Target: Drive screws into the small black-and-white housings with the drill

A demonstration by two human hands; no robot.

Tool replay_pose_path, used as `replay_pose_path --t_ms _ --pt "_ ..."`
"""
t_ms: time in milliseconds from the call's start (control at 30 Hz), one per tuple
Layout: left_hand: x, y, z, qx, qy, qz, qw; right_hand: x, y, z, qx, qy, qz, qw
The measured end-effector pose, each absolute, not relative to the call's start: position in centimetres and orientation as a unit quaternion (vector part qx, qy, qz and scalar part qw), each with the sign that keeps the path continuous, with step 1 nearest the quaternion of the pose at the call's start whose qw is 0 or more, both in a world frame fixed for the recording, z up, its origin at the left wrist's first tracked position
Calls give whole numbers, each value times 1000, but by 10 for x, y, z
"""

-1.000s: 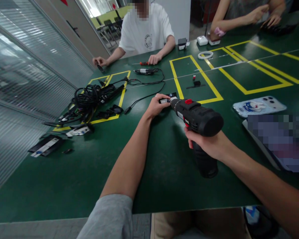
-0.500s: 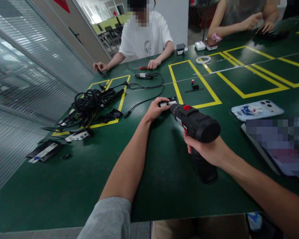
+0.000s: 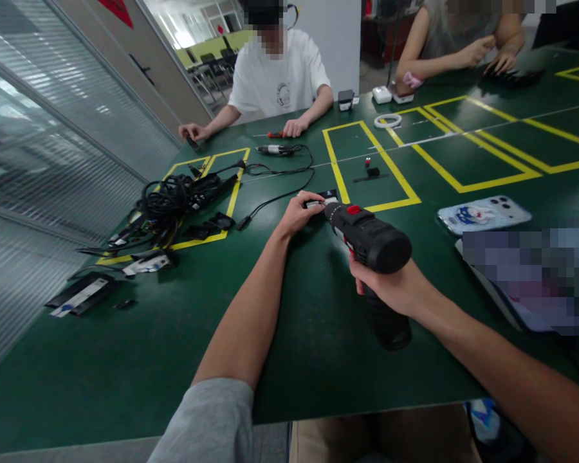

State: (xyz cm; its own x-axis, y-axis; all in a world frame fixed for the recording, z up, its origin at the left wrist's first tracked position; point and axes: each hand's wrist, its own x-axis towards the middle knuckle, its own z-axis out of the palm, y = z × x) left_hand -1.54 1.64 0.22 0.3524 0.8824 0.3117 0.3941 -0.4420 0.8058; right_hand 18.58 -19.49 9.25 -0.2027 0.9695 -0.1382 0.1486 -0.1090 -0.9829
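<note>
My right hand (image 3: 388, 283) is wrapped round the grip of a black cordless drill (image 3: 367, 235) with red parts, its chuck pointing left and away from me. The drill's tip meets a small black and white part (image 3: 329, 195) on the green table (image 3: 212, 360). My left hand (image 3: 300, 213) grips that part from the left, fingers right beside the drill's tip. Exactly where the tip touches is too small to tell.
Left lie tangled black cables (image 3: 174, 199) and black packets (image 3: 84, 292). Beyond my hands are a black pen-like tool (image 3: 275, 150) and small black pieces (image 3: 373, 172). A phone (image 3: 485, 214) lies right. Two people sit opposite, one person's hand (image 3: 295, 127) on a red screwdriver (image 3: 276, 135).
The whole view has shifted slightly, with the table's objects a little further left. Both hands keep their hold, and the drill stays at the small part.
</note>
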Motion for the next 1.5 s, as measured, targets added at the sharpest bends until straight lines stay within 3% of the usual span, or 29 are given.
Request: replay_pose_path --t_ms 600,1500 --pt "-19 22 -4 785 405 371 289 187 -194 92 -500 -566 549 358" --pt "-21 20 -2 769 413 362 327 189 -193 90 -513 -568 535 358"
